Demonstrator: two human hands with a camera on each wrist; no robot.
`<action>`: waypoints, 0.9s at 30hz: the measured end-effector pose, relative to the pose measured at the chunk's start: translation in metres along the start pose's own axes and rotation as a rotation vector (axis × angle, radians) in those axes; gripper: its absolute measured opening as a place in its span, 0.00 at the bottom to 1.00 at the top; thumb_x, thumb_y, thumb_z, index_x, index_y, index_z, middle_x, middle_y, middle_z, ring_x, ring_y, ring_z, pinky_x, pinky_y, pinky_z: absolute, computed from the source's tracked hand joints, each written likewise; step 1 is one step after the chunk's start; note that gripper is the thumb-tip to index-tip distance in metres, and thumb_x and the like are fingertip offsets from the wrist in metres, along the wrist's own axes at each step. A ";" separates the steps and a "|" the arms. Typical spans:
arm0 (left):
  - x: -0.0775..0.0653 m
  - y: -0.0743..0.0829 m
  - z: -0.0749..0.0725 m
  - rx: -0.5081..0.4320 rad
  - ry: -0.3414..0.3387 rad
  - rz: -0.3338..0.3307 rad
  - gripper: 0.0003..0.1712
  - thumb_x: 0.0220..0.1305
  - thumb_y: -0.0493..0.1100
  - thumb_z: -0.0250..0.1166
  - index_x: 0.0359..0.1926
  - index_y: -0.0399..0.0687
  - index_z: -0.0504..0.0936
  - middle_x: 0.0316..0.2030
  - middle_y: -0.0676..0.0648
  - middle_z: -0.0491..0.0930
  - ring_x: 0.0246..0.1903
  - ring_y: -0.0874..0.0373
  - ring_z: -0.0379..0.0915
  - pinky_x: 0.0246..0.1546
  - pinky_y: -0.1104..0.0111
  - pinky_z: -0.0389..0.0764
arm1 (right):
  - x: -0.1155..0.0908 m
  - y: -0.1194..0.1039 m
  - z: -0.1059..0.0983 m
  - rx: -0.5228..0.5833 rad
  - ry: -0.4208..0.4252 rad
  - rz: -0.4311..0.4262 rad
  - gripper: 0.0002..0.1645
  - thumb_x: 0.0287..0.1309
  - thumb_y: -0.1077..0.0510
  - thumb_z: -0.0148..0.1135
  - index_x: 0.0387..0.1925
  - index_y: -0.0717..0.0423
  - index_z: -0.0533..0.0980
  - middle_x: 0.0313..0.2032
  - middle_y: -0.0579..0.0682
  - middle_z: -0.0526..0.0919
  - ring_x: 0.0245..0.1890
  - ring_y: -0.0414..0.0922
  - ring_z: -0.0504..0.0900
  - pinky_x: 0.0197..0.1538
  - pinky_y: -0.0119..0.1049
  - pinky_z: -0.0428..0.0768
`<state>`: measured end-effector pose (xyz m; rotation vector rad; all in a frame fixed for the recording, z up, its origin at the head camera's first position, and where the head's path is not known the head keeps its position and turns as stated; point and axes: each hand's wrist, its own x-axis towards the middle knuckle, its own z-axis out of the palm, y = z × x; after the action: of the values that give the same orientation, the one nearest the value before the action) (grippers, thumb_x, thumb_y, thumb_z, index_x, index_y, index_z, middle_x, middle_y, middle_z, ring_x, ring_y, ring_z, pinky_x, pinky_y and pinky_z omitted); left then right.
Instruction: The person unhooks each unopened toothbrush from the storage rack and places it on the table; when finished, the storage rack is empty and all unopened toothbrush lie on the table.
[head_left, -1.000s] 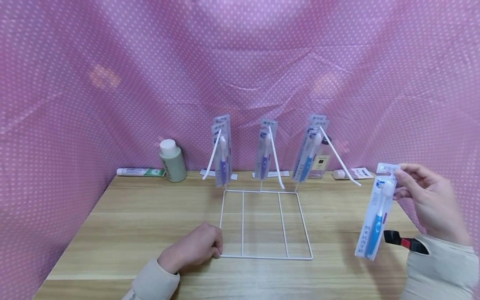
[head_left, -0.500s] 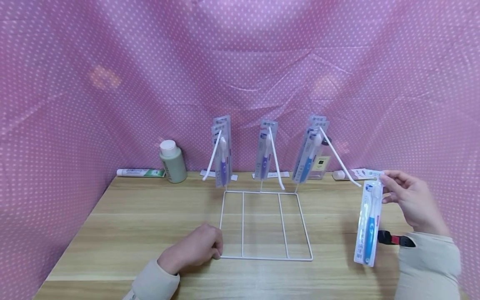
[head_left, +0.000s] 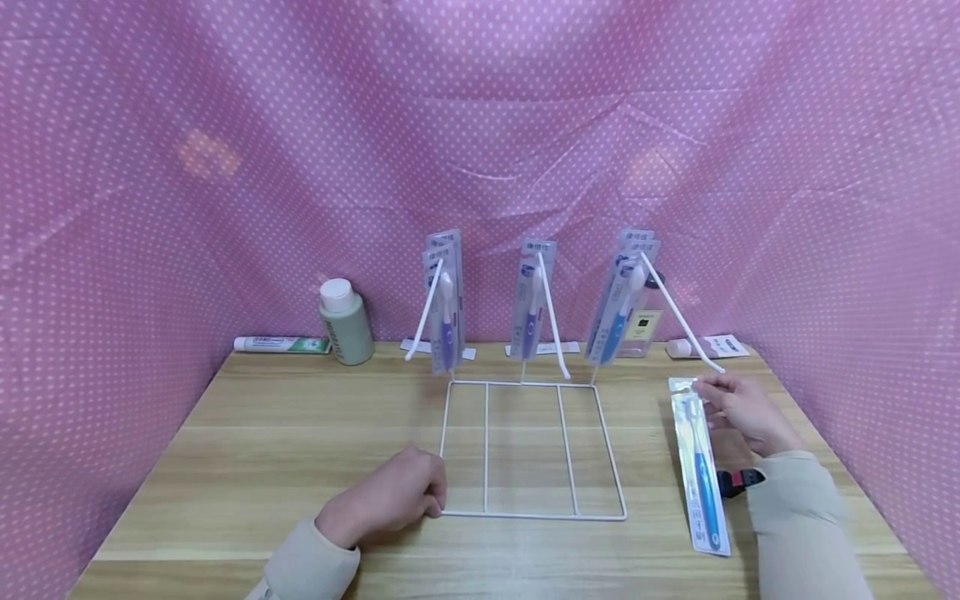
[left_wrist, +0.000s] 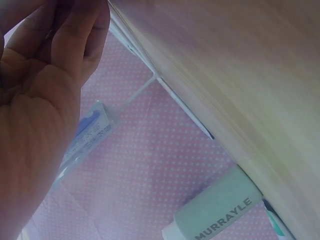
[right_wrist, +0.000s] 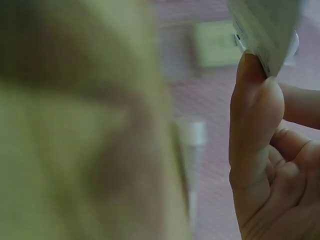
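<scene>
My right hand (head_left: 746, 412) pinches the top of a packaged toothbrush (head_left: 701, 475) with a blue handle, to the right of the white wire display rack (head_left: 532, 517). The pack slants downward, its lower end toward me. In the right wrist view thumb and finger squeeze the pack's card (right_wrist: 267, 30). My left hand (head_left: 390, 492), fingers curled, grips the rack's front left corner. Packaged toothbrushes hang on the rack's three hooks: purple ones (head_left: 447, 333) at left, a purple one (head_left: 529, 321) in the middle, blue ones (head_left: 617, 325) at right.
A green bottle (head_left: 348, 329) with a white cap and a toothpaste tube (head_left: 281, 344) stand and lie at the back left. Behind the right hook is a clear bottle (head_left: 641, 329); another tube (head_left: 708, 346) lies beside it. A pink dotted cloth (head_left: 480, 125) encloses the table.
My right hand has moved left and lower with the blue toothbrush pack, which has tilted so its lower end points toward me. The left hand has stayed at the rack corner.
</scene>
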<state>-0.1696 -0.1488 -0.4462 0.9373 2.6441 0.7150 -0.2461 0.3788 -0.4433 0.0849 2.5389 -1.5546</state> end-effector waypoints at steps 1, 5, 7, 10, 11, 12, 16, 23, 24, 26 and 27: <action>0.000 0.000 0.000 0.002 0.003 0.004 0.15 0.56 0.30 0.76 0.22 0.54 0.85 0.25 0.62 0.77 0.28 0.71 0.71 0.34 0.73 0.78 | 0.002 0.003 0.004 -0.001 -0.019 0.016 0.26 0.82 0.55 0.50 0.61 0.77 0.69 0.36 0.42 0.81 0.33 0.36 0.82 0.37 0.36 0.86; 0.001 0.001 -0.002 0.009 0.012 0.023 0.15 0.56 0.30 0.76 0.22 0.53 0.85 0.25 0.61 0.77 0.29 0.71 0.71 0.34 0.73 0.79 | 0.009 0.007 0.013 -0.022 -0.058 0.085 0.23 0.81 0.56 0.51 0.60 0.75 0.71 0.33 0.44 0.81 0.30 0.38 0.80 0.34 0.35 0.84; 0.002 0.001 -0.003 0.015 0.015 0.029 0.14 0.57 0.30 0.75 0.22 0.53 0.85 0.25 0.61 0.78 0.29 0.71 0.71 0.34 0.73 0.79 | 0.010 0.006 0.015 -0.064 -0.063 0.110 0.22 0.81 0.57 0.51 0.59 0.74 0.73 0.33 0.45 0.81 0.30 0.39 0.80 0.33 0.35 0.84; 0.003 0.002 -0.005 0.015 0.006 0.021 0.14 0.57 0.30 0.75 0.22 0.53 0.85 0.26 0.61 0.78 0.29 0.71 0.71 0.34 0.73 0.79 | 0.011 0.006 0.016 -0.137 -0.058 0.139 0.20 0.80 0.56 0.52 0.56 0.72 0.75 0.32 0.47 0.80 0.31 0.41 0.80 0.32 0.35 0.83; 0.003 0.002 -0.005 0.014 0.003 0.018 0.14 0.57 0.30 0.75 0.23 0.53 0.85 0.26 0.61 0.78 0.29 0.71 0.71 0.34 0.73 0.79 | 0.012 0.006 0.016 -0.159 -0.058 0.139 0.20 0.80 0.56 0.52 0.55 0.71 0.76 0.32 0.48 0.80 0.31 0.41 0.81 0.31 0.35 0.82; 0.004 0.002 -0.006 0.013 0.000 0.013 0.14 0.57 0.30 0.75 0.23 0.53 0.85 0.26 0.61 0.78 0.29 0.71 0.71 0.34 0.73 0.79 | 0.012 0.006 0.017 -0.185 -0.053 0.139 0.19 0.80 0.55 0.53 0.55 0.70 0.76 0.32 0.48 0.80 0.31 0.42 0.80 0.31 0.35 0.82; 0.004 0.001 -0.006 0.011 -0.002 0.009 0.15 0.57 0.30 0.76 0.22 0.53 0.85 0.26 0.61 0.78 0.29 0.70 0.72 0.35 0.73 0.79 | 0.013 0.006 0.020 -0.238 -0.045 0.116 0.18 0.79 0.54 0.56 0.53 0.67 0.77 0.30 0.48 0.81 0.30 0.43 0.80 0.30 0.36 0.82; 0.002 -0.001 -0.003 0.008 0.003 0.002 0.15 0.56 0.30 0.76 0.22 0.54 0.85 0.25 0.62 0.77 0.28 0.71 0.71 0.35 0.72 0.78 | 0.000 -0.008 0.009 -0.226 0.004 -0.028 0.25 0.81 0.50 0.54 0.61 0.68 0.73 0.36 0.52 0.84 0.32 0.43 0.83 0.33 0.38 0.85; 0.001 -0.001 -0.002 0.006 0.002 -0.001 0.15 0.57 0.30 0.76 0.22 0.55 0.85 0.25 0.62 0.77 0.28 0.71 0.71 0.35 0.73 0.78 | -0.004 -0.016 0.005 -0.208 0.036 -0.075 0.25 0.81 0.51 0.53 0.62 0.69 0.72 0.37 0.51 0.84 0.33 0.43 0.84 0.34 0.38 0.86; 0.000 -0.001 -0.001 0.001 0.002 0.000 0.15 0.57 0.31 0.76 0.22 0.55 0.85 0.25 0.63 0.77 0.28 0.71 0.71 0.35 0.73 0.79 | -0.014 -0.035 -0.003 -0.176 0.117 -0.169 0.24 0.81 0.51 0.54 0.61 0.68 0.74 0.37 0.48 0.85 0.33 0.40 0.85 0.35 0.36 0.86; 0.000 0.000 0.000 -0.001 0.003 0.002 0.15 0.56 0.31 0.76 0.22 0.55 0.85 0.25 0.63 0.77 0.28 0.71 0.71 0.35 0.73 0.79 | -0.018 -0.047 -0.006 -0.149 0.155 -0.209 0.22 0.81 0.50 0.55 0.59 0.65 0.76 0.36 0.44 0.85 0.33 0.38 0.84 0.35 0.34 0.85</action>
<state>-0.1701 -0.1490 -0.4463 0.9393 2.6462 0.7182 -0.2353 0.3632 -0.3969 -0.0848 2.8576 -1.4724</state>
